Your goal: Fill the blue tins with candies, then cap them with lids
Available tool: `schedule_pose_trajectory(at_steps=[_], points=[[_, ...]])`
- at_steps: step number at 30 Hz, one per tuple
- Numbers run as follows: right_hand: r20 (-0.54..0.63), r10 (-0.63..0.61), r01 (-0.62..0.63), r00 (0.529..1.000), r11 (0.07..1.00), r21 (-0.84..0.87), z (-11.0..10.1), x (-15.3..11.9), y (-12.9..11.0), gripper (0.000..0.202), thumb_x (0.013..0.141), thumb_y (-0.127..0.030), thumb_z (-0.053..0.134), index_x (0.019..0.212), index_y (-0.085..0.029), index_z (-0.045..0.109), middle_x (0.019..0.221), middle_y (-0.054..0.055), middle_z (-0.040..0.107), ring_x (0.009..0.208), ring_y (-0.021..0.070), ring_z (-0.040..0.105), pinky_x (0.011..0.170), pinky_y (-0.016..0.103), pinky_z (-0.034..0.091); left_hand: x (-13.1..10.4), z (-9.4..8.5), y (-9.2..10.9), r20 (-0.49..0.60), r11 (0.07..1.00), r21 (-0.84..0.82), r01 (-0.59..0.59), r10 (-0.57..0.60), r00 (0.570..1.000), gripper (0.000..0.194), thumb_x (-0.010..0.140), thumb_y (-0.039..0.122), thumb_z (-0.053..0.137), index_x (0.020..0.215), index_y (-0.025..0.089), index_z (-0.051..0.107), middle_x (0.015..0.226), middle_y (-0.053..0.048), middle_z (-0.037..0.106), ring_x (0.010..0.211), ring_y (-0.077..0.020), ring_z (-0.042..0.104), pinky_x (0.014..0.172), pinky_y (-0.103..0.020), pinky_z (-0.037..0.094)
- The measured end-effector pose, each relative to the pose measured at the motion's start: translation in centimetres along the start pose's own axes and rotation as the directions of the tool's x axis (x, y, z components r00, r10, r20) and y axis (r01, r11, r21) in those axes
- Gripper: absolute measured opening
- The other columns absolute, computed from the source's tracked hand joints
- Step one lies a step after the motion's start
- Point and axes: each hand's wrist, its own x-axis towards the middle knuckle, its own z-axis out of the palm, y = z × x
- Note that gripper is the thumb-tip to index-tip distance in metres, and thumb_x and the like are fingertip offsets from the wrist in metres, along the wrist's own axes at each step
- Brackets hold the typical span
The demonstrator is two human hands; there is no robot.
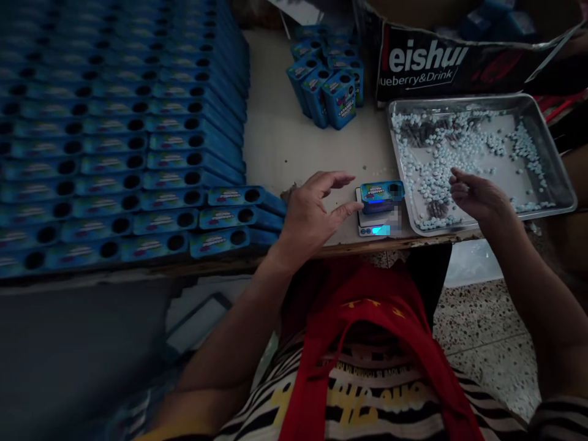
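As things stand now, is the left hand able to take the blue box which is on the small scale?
Very likely yes: the left hand is open right beside the blue box on the scale, and I see nothing blocking the way.

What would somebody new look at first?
Probably the rows of blue boxes across the upper left. Next, the metal tray on the right, scattered with pale pellets, the right hand over it. Between the left hand and the tray, another blue box sits on a small scale with a glowing screen.
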Motion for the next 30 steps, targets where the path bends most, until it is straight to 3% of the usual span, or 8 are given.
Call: schedule_pose_trajectory(at_steps=[4, 8, 11, 14, 18, 22, 26, 30], points=[[0.032, 0.021, -0.020, 0.999, 1.000, -0.020, -0.1, 0.2, 0.7, 0.014, 0.098, -0.010, 0.072, 0.095, -0.021, 0.064, 0.072, -0.005, 0.058, 0.049, 0.0036, 0.044, 0.039, 0.006, 0.036, 0.6, 0.4, 0.8, 0.054, 0.985, 0.151, -0.085, 0.077, 0.996, 0.055, 0.092, 0.040, 0.090, 0.141, 0.025, 0.071, 0.141, -0.010, 0.075, 0.132, -0.0301, 0.071, 0.117, -0.046, 0.058], [0.042, 0.008, -0.008, 0.999, 1.000, -0.010, -0.4, 0.4, 1.2, 0.017, 0.093, -0.009, 0.076, 0.093, -0.020, 0.063, 0.076, -0.003, 0.059, 0.056, 0.0049, 0.050, 0.045, 0.008, 0.045, 1.2, 1.2, 1.7, 0.120, 0.953, 0.280, -0.117, 0.086, 0.989, 0.062, 0.091, 0.038, 0.091, 0.146, 0.025, 0.068, 0.146, -0.011, 0.072, 0.140, -0.0364, 0.065, 0.125, -0.052, 0.050], [0.062, -0.039, 0.041, 0.997, 0.999, -0.026, -0.5, 0.2, 1.2, 0.016, 0.089, -0.007, 0.076, 0.092, -0.019, 0.066, 0.080, -0.001, 0.062, 0.060, 0.0053, 0.052, 0.048, 0.009, 0.049, 1.7, 1.9, 2.3, 0.157, 0.942, 0.315, -0.119, 0.072, 0.985, 0.068, 0.089, 0.036, 0.092, 0.151, 0.024, 0.066, 0.149, -0.012, 0.069, 0.143, -0.0394, 0.061, 0.128, -0.056, 0.045], [0.092, -0.125, 0.135, 0.988, 0.984, -0.113, 0.1, -0.6, 1.3, 0.013, 0.088, -0.009, 0.080, 0.094, -0.018, 0.072, 0.080, 0.000, 0.065, 0.060, 0.0050, 0.051, 0.047, 0.010, 0.045, 1.9, 2.6, 2.5, 0.182, 0.940, 0.318, -0.121, 0.065, 0.981, 0.072, 0.089, 0.034, 0.092, 0.154, 0.024, 0.063, 0.151, -0.013, 0.068, 0.144, -0.0401, 0.059, 0.129, -0.056, 0.044], [0.256, -0.224, 0.292, 0.940, 0.918, -0.269, 3.2, -2.7, 1.6, 0.016, 0.091, -0.027, 0.089, 0.098, -0.017, 0.078, 0.074, -0.001, 0.064, 0.058, 0.0051, 0.050, 0.048, 0.014, 0.040, 1.7, 2.8, 2.1, 0.178, 0.945, 0.311, -0.102, 0.048, 0.983, 0.073, 0.088, 0.033, 0.092, 0.155, 0.024, 0.063, 0.152, -0.013, 0.068, 0.143, -0.0387, 0.060, 0.128, -0.053, 0.045], [0.410, -0.208, 0.370, 0.888, 0.852, -0.369, 7.7, -4.6, 1.4, 0.028, 0.092, -0.042, 0.091, 0.101, -0.018, 0.079, 0.071, -0.004, 0.062, 0.056, 0.0062, 0.047, 0.049, 0.019, 0.039, 1.6, 2.4, 1.3, 0.166, 0.952, 0.290, -0.099, 0.052, 0.985, 0.071, 0.092, 0.043, 0.089, 0.154, 0.023, 0.063, 0.153, -0.014, 0.068, 0.142, -0.0380, 0.061, 0.127, -0.052, 0.046], [0.415, -0.203, 0.361, 0.887, 0.864, -0.350, 10.5, -4.7, 0.4, 0.028, 0.096, -0.043, 0.088, 0.101, -0.018, 0.075, 0.072, -0.004, 0.061, 0.057, 0.0064, 0.048, 0.050, 0.020, 0.040, 2.3, 2.6, 0.9, 0.150, 0.962, 0.240, -0.130, 0.096, 0.984, 0.068, 0.093, 0.052, 0.088, 0.151, 0.022, 0.066, 0.150, -0.014, 0.070, 0.141, -0.0370, 0.062, 0.125, -0.051, 0.047], [0.370, -0.197, 0.327, 0.908, 0.886, -0.329, 11.0, -3.6, -0.4, 0.030, 0.097, -0.046, 0.086, 0.099, -0.021, 0.071, 0.071, -0.005, 0.058, 0.055, 0.0068, 0.049, 0.049, 0.020, 0.040, 3.1, 3.6, 1.3, 0.176, 0.960, 0.228, -0.161, 0.122, 0.977, 0.074, 0.086, 0.044, 0.096, 0.150, 0.021, 0.066, 0.149, -0.015, 0.069, 0.140, -0.0378, 0.062, 0.123, -0.051, 0.048]])
